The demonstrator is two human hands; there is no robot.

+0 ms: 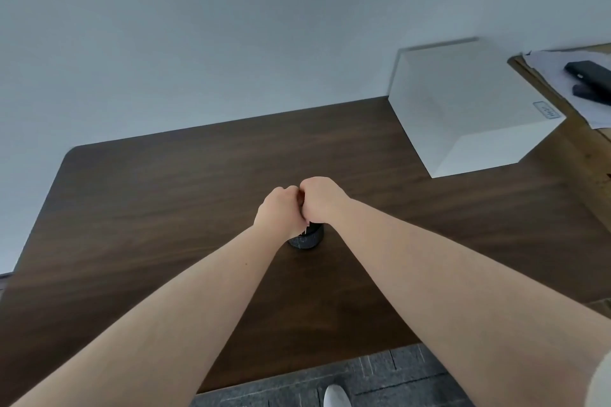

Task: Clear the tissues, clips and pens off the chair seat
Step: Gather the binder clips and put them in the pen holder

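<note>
Hands at the centre of the frame, over a dark wooden tabletop. My left hand and my right hand meet knuckle to knuckle, both curled closed, directly above a small dark mesh cup that stands on the table just below them. A sliver of something pale shows at the cup's rim, between my hands; I judge it to be one of the items going into the cup, but I cannot tell whether it is a tissue, a clip or a pen, nor which hand actually holds it. What my closed fingers grip, if anything, is hidden from this view.

The chair seat is not in the frame, so I cannot say what remains on it. Judging from the pose alone, I am at a deposit step: items carried away from the seat are being pushed or dropped into the cup. How many trips are done and how many are left cannot be read here.

At the right of the frame stands a white box, well apart from my hands. In the upper right corner lie loose papers with a dark stapler-like object on them. Grey floor and a white shoe tip show at the bottom edge.
</note>
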